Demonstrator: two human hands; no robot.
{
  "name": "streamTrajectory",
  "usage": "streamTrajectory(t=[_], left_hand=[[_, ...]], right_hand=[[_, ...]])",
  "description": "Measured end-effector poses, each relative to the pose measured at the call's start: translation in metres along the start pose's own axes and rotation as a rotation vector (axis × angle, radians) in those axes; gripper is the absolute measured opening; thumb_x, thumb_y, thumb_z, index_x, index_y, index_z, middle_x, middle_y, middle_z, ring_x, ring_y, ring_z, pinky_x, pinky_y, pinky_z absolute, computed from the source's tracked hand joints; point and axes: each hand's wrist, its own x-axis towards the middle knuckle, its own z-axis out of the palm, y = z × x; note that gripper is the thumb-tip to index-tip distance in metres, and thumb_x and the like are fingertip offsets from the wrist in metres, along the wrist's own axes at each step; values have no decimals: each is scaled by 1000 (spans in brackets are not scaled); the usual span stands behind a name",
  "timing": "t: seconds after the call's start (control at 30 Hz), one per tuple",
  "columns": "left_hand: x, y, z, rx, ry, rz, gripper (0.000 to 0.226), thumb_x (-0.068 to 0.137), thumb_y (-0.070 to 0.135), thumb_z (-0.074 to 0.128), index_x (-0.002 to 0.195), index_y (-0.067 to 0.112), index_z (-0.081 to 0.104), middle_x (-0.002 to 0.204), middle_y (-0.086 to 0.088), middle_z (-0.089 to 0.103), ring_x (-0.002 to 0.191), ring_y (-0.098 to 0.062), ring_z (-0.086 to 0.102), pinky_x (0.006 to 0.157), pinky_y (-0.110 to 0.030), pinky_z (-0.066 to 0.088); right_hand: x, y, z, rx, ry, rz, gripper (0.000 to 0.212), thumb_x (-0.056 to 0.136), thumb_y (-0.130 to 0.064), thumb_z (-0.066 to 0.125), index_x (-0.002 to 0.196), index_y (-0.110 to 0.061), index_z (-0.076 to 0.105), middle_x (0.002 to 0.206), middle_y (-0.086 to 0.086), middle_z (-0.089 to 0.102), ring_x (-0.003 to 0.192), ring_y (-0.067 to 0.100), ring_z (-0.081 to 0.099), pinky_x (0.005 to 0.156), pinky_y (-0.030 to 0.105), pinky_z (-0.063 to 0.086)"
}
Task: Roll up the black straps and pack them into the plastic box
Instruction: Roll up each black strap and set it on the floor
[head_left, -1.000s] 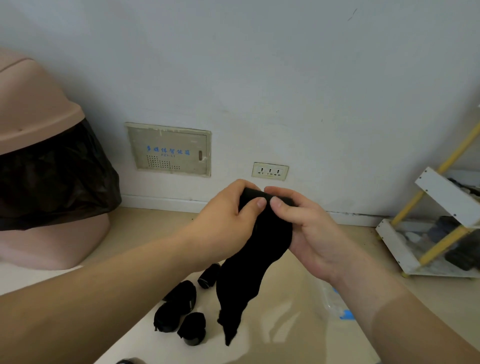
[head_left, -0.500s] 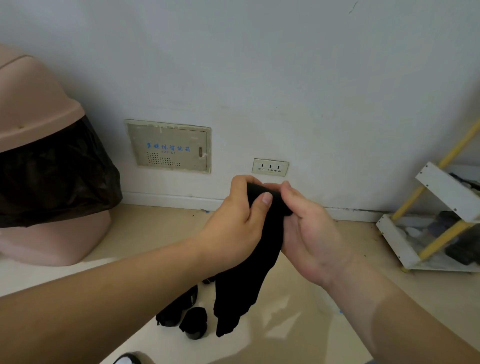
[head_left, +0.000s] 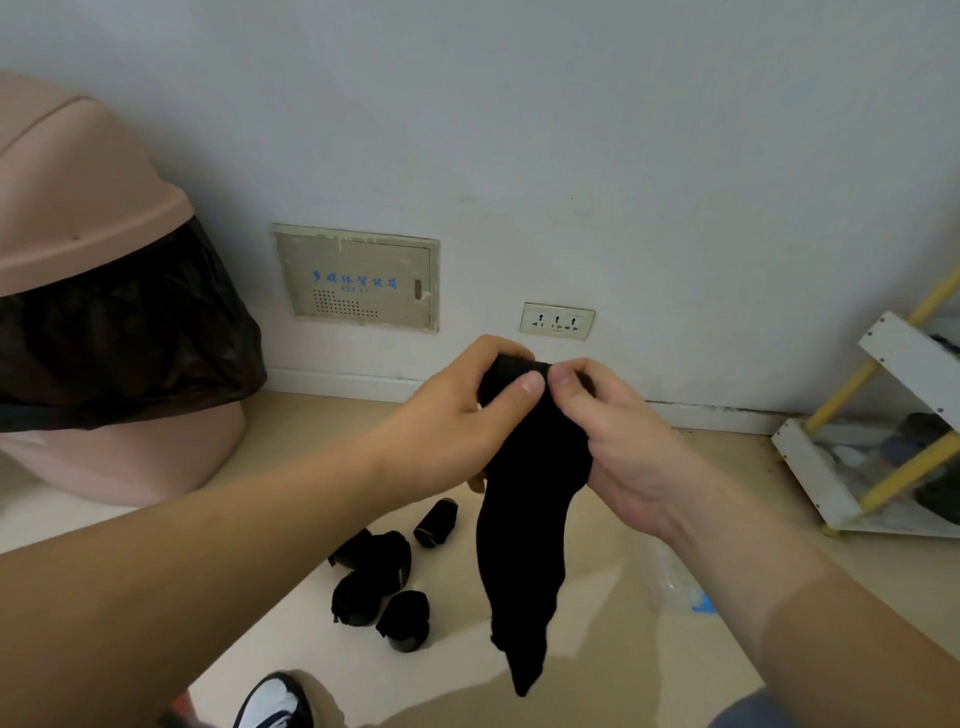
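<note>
A long black strap (head_left: 524, 519) hangs in mid-air in front of me, its tail pointing down toward the floor. My left hand (head_left: 457, 421) grips its top end, thumb pressed on the rolled part. My right hand (head_left: 618, 441) pinches the same top end from the right, so both thumbs nearly meet. On the floor below lie several rolled black straps (head_left: 379, 587), one small roll (head_left: 435, 522) a little apart. A clear plastic box (head_left: 675, 582) with a blue mark shows partly behind my right forearm.
A pink bin (head_left: 93, 249) with a black liner stands at the left against the wall. A white rack with yellow bars (head_left: 883, 457) stands at the right. A shoe (head_left: 272, 701) shows at the bottom edge. A wall panel (head_left: 358, 278) and socket (head_left: 557, 321) lie behind.
Both hands shifted their grip at the strap's top; my right thumb has come over to meet the left one. The view tilted down a little, showing more floor and a shoe.
</note>
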Motion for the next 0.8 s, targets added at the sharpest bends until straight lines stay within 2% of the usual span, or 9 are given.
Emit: streamTrajectory(t=[0.03, 0.1, 0.17, 0.23, 0.37, 0.43, 0.5, 0.6, 0.8], left_hand=[[-2, 1, 1, -51, -15, -45, 23, 109, 45, 49, 117, 27, 60, 78, 6, 68, 57, -13, 66, 57, -36, 56], [-2, 3, 2, -119, -28, -138, 40, 109, 55, 39, 115, 23, 62, 73, 6, 68, 65, -14, 68, 63, -35, 58], [-1, 3, 3, -151, -30, -207, 47, 108, 60, 36, 117, 23, 63, 74, 9, 69, 67, -10, 70, 63, -29, 57], [2, 2, 4, -141, -28, -228, 40, 107, 58, 42, 120, 26, 63, 77, 12, 71, 68, -6, 70, 64, -29, 56], [8, 1, 2, -125, -2, -195, 20, 109, 40, 51, 125, 32, 59, 107, 1, 71, 89, -12, 70, 71, -28, 53], [8, 2, 1, -114, 26, -155, 17, 109, 35, 52, 125, 33, 58, 110, 0, 70, 95, -13, 69, 75, -28, 54], [7, 3, 2, -83, 39, -91, 15, 109, 33, 52, 124, 33, 57, 106, 1, 70, 91, -12, 69, 73, -29, 56], [4, 5, 7, 30, 67, 19, 16, 109, 32, 52, 124, 35, 53, 101, 3, 70, 85, -10, 69, 73, -29, 58], [1, 8, 18, 140, 85, 105, 36, 97, 55, 40, 130, 40, 39, 103, 5, 66, 91, -21, 69, 82, -49, 59]], right_hand=[[1, 1, -1, -13, 17, -21, 18, 107, -28, 59, 116, -12, 62, 111, 20, 76, 106, 38, 76, 95, 52, 61], [1, 2, -2, -25, 25, -52, 6, 106, -18, 61, 112, -18, 63, 96, 10, 76, 92, 27, 75, 79, 40, 62], [-1, 1, -1, -5, 16, -77, 15, 105, -9, 61, 110, -22, 65, 90, 3, 75, 84, 20, 73, 72, 34, 60], [-1, 1, -1, 9, 2, -96, 23, 103, -3, 61, 107, -25, 66, 93, 4, 73, 84, 20, 72, 74, 34, 60], [0, -1, -1, 75, -35, -60, 30, 101, 4, 58, 109, -24, 64, 99, 5, 74, 86, 21, 72, 74, 35, 58], [0, -4, -2, 197, -56, -14, 27, 99, -4, 62, 121, -19, 65, 110, 9, 74, 95, 23, 73, 81, 37, 58], [-1, -8, 0, 272, -105, 44, 39, 99, -27, 63, 134, -9, 65, 121, 12, 74, 107, 25, 73, 91, 39, 57], [-3, -9, 2, 187, -114, 92, 53, 107, -49, 49, 136, -9, 68, 130, 14, 74, 120, 28, 72, 101, 41, 55], [-6, -7, 9, 188, -38, 64, 55, 108, -54, 47, 137, -13, 67, 133, 14, 74, 123, 27, 72, 107, 45, 54]])
